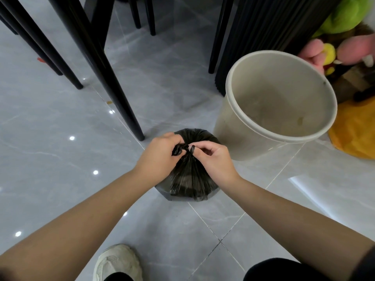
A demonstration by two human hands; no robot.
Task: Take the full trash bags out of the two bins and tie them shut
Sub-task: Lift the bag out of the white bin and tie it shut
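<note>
- Head view, progress: a black trash bag (188, 179) stands on the grey tiled floor (60, 159), already out of its bin, its neck gathered and twisted at the top. The knot looks part-made, not yet pulled tight.
- Hands: the left hand (158, 157) clenches a twisted end of the bag's neck. The right hand (215, 161) pinches the other strand between thumb and forefinger, its remaining fingers curled. Both hands meet directly above the bag.
- Still to do, by this view: cinch this knot, then lift and tie the second bag. No second bin or bag is in view.
- Containers: the beige bin (225, 126) stands just right of the bag, slightly farther off. It holds no liner and shows only stains and a few specks near the bottom. What is inside the bag cannot be told.
- Surroundings: black chair legs (113, 78) at far left, plush toys (345, 27) at far right, and a white shoe (117, 262) at the near edge.
</note>
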